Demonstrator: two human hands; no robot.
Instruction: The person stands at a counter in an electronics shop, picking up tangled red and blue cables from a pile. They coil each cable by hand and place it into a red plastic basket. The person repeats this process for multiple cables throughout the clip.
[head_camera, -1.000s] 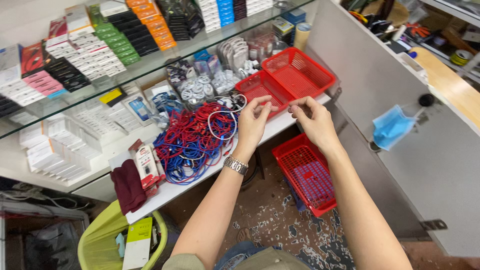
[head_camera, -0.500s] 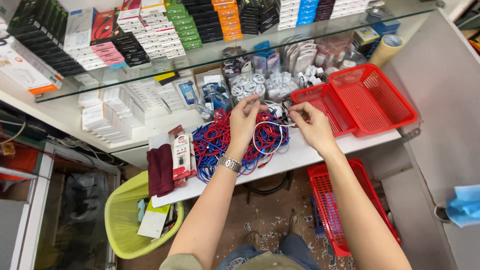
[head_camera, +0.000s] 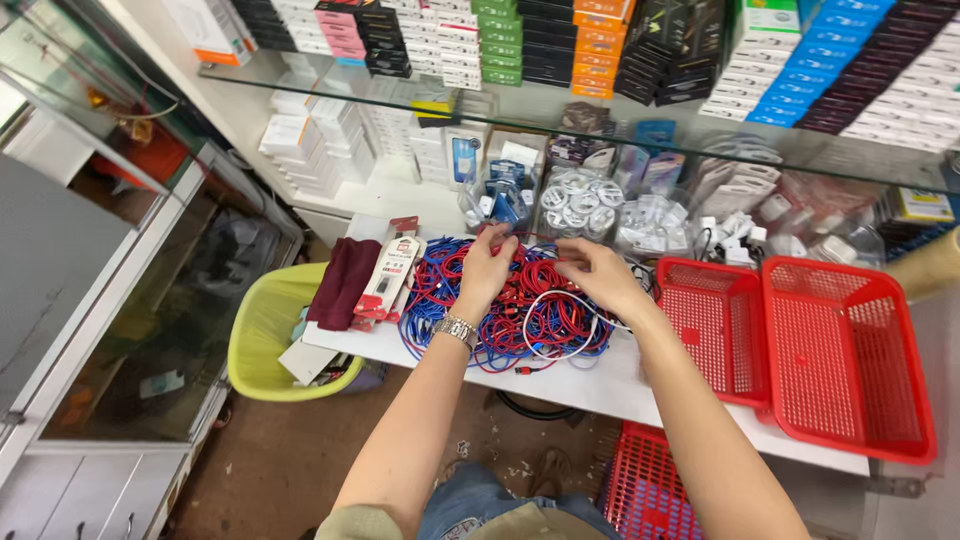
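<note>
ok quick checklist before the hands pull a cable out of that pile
1. Both hands on the pile: left hand and right hand rest on the red and blue cables: ok.
2. One cable singled out: strands tangled: not ok.
3. Grip on a cable: fingers hide it: cannot tell.
4. Red baskets free to receive: both look bare: ok.
5. Table edge: white cable loops near it: not ok.

The fingertips of the left hand (head_camera: 487, 268) and right hand (head_camera: 598, 277) are buried in the pile of red and blue cables (head_camera: 520, 305), so their grip cannot be told, while the red basket on the floor (head_camera: 645, 485) is cut off by the bottom edge.
</note>
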